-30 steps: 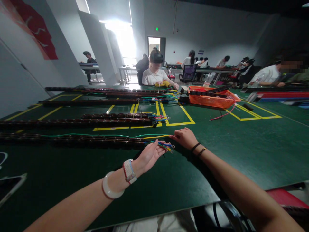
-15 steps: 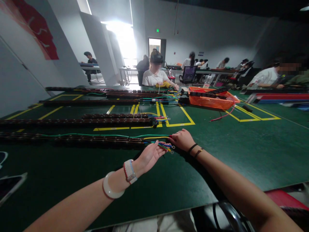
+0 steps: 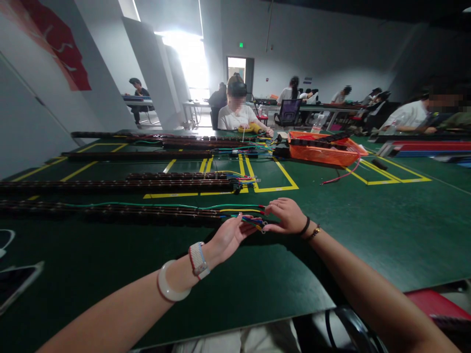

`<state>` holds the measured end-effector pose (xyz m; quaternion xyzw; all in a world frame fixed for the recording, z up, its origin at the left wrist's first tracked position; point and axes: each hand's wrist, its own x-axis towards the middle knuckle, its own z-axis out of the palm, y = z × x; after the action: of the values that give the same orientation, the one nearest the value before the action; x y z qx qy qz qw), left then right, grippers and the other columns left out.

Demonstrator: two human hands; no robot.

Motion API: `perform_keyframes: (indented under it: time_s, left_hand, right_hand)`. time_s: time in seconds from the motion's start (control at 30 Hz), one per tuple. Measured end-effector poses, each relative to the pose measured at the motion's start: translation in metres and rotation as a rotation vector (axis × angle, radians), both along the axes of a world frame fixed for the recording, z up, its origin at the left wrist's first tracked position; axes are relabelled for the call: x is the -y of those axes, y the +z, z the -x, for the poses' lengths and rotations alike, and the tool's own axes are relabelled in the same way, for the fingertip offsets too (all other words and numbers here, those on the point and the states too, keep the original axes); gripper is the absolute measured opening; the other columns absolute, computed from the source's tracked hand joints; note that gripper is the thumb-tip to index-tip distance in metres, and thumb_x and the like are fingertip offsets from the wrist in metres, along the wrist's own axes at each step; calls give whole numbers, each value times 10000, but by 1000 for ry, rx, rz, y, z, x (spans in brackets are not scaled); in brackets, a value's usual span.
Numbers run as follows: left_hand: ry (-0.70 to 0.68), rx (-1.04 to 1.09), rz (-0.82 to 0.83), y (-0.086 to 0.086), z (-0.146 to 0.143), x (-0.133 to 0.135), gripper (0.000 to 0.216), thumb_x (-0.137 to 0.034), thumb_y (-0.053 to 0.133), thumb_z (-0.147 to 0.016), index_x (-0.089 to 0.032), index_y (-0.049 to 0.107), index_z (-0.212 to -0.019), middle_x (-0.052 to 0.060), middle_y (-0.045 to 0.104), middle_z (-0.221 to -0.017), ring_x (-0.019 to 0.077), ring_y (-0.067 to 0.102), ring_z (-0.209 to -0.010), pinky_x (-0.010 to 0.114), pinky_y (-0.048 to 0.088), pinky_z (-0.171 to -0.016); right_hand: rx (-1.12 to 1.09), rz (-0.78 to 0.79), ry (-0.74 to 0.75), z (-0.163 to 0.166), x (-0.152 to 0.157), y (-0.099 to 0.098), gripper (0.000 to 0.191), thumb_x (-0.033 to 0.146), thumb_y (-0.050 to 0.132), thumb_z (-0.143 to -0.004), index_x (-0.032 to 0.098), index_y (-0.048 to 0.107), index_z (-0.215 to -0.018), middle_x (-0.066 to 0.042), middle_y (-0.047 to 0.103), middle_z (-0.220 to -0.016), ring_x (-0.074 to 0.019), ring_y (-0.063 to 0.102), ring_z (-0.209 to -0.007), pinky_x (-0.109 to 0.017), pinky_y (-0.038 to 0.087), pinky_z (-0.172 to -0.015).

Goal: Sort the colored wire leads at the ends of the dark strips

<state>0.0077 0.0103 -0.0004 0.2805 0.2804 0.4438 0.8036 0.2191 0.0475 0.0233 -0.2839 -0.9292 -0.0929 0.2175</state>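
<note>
My left hand (image 3: pixel 228 235) is closed around several thin wires (image 3: pixel 251 221), blue, green and yellow, with the thumb above and the fingers beneath. Metal ring terminals (image 3: pixel 263 226) stick out at their right ends. Just right of these, my right hand (image 3: pixel 287 215) has its thumb and fingers apart, with nothing visible between them. Its fingertips are close to the red-sleeved ends of a green wire (image 3: pixel 235 206) and a yellow wire (image 3: pixel 239 211); whether they touch is unclear. The wires come out of a long dark cable bundle (image 3: pixel 154 213) lying to the left.
More cable bundles (image 3: pixel 176 185) lie farther back on the green table (image 3: pixel 368 230), which has yellow tape outlines (image 3: pixel 275 189). An orange basket (image 3: pixel 324 154) stands beyond, with a red wire hanging over its side. A phone (image 3: pixel 20 284) lies at left. A person (image 3: pixel 235 115) sits opposite.
My right hand has let go of the green and yellow wire ends, shifted slightly right and spread its thumb and fingers. The left hand keeps its place on the wires.
</note>
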Motion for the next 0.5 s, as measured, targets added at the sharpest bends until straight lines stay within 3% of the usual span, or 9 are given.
perform_keyframes:
  time_s: [0.13, 0.23, 0.33, 0.5]
  left_hand:
    - [45, -25, 48, 6, -1, 2, 235, -189, 403, -911, -92, 613, -869, 124, 677, -940, 197, 627, -933, 391, 412, -976]
    - [14, -12, 33, 6, -2, 3, 235, -203, 406, -912, -91, 609, -868, 133, 676, -944, 208, 625, -943, 398, 421, -964]
    - [-3, 2, 16, 7, -2, 2, 243, -222, 409, -913, -85, 608, -885, 144, 674, -955, 216, 628, -946, 400, 432, -949]
    - [-8, -22, 6, 7, -4, 2, 251, -261, 426, -910, -81, 600, -895, 151, 677, -944, 221, 633, -941, 401, 437, -935]
  right_hand:
    - [186, -90, 155, 6, 1, 1, 600, 654, 428, -804, 169, 560, -1132, -75, 624, -850, -164, 546, -722, -271, 330, -634]
    - [272, -151, 168, 10, 2, -2, 469, 492, 386, -902, 179, 506, -1230, -62, 623, -818, -154, 538, -717, -276, 318, -630]
    - [266, -174, 135, 11, 2, -5, 341, 374, 365, -936, 187, 565, -1138, -52, 616, -783, -133, 530, -703, -272, 309, -619]
    - [62, -99, 20, 14, 3, -6, 318, 364, 400, -924, 174, 594, -758, -30, 578, -687, -113, 506, -636, -248, 301, -586]
